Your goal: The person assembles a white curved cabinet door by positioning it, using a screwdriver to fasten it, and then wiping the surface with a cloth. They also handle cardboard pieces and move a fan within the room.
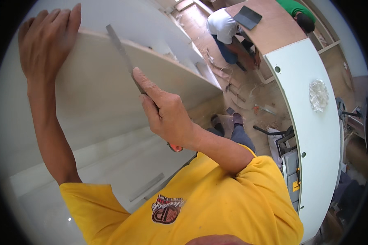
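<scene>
A long flat metal file [122,48] slants up and left from my right hand [169,116], which is closed around it with the index finger laid along the blade. What looks like the file's red-and-black handle end [176,147] shows below that wrist. The blade crosses the upper edge of a large pale board [139,77]; whether it touches the edge I cannot tell. At the upper left, my left hand [47,45] holds the same board at its edge, fingers bent over the top and partly hidden.
A long white panel with round holes [319,134] curves down the right side, bearing a crumpled clear plastic bundle [318,95]. Beyond are a brown board [274,30], a person in white [223,24] and another in green [298,10]. Tools [265,109] and scraps litter the floor.
</scene>
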{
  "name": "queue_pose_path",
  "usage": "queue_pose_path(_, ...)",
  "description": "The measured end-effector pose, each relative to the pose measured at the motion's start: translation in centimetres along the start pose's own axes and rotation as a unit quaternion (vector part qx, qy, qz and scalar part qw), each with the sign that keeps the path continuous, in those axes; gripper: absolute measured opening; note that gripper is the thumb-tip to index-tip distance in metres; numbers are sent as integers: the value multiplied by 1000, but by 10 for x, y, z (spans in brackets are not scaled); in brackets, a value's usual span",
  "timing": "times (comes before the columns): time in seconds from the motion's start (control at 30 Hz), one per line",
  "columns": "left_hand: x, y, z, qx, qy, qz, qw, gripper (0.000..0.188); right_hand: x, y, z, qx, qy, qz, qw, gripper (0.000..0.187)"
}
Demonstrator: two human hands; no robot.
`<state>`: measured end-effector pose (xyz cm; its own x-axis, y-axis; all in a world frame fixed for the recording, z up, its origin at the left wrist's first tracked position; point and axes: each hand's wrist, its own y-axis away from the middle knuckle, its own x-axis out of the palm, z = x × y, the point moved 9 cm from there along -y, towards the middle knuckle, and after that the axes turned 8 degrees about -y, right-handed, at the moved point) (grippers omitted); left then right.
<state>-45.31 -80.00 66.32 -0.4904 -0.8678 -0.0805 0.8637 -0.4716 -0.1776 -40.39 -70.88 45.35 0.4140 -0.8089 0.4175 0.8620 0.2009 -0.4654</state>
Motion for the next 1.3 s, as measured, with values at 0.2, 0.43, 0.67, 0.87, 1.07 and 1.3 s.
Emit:
queue_pose_path(0.2, -5, -6, 0, 9, 39, -55, 998, 30, -4, -37, -55, 160, 34, 63, 984, 52)
queue_pose_path(0.43, 1, -6, -4, 6, 32, -49, 998, 31, -16, 13, -68, 144, 12, 30, 989, 52)
queue_pose_path(0.67, 7, -3, 3, 29, 8, -62, 998, 34, -18, 32, -33, 25, -4, -18, 1000, 49)
queue_pose_path(0.87, 20, 5, 9, 23, -11, -11, 1000, 34, -25, 12, -87, 168, 19, 0, 986, 48)
queue_pose_path(1.07, 36, 7, 14, -28, 51, 6, 998, 33, -30, 45, -95, 222, 13, 10, 975, 49)
queue_pose_path(1.3, 61, 18, 27, -49, 40, 95, 993, 37, -41, 54, -72, 85, 34, -17, 996, 52)
